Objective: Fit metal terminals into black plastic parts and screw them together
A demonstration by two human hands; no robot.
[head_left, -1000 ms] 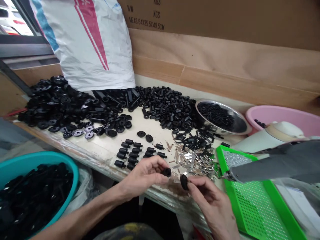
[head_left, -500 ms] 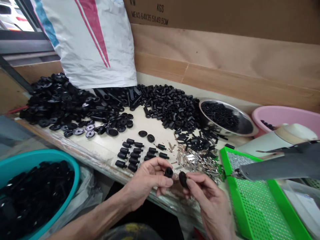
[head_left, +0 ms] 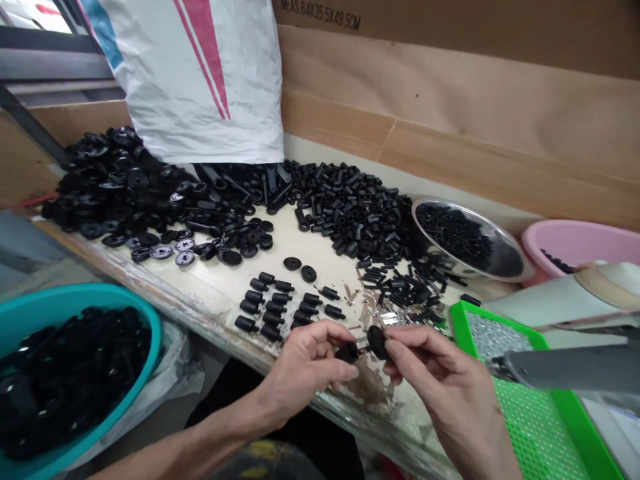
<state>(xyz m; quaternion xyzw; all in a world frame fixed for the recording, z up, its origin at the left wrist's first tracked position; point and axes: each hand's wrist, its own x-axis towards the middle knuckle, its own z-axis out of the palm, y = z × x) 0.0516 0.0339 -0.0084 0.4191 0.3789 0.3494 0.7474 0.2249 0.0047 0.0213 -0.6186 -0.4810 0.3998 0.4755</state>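
My left hand (head_left: 307, 365) pinches a short black plastic cylinder (head_left: 347, 352) between thumb and fingers. My right hand (head_left: 440, 373) grips a round black plastic disc (head_left: 379, 343) by its edge. The two parts sit end to face, touching or nearly so; I cannot tell which. Both hands are over the front edge of the cream tabletop (head_left: 215, 297). Just beyond them lies a scattered pile of small silver metal clips (head_left: 395, 315), and to the left stand rows of black plastic pegs (head_left: 265, 305).
Heaps of black plastic parts (head_left: 340, 207) spill below a white woven sack (head_left: 195, 73). A steel bowl (head_left: 470, 217) and pink basin (head_left: 580, 243) hold black parts. A teal basin (head_left: 100, 290) sits low left. A green perforated tray (head_left: 463, 327) lies right, beneath a grey tool (head_left: 565, 368).
My hands have brought the cylinder and disc closer together, and the disc now meets the cylinder's end. The whole view has shifted, with the table lower-right items moving up and rightward.
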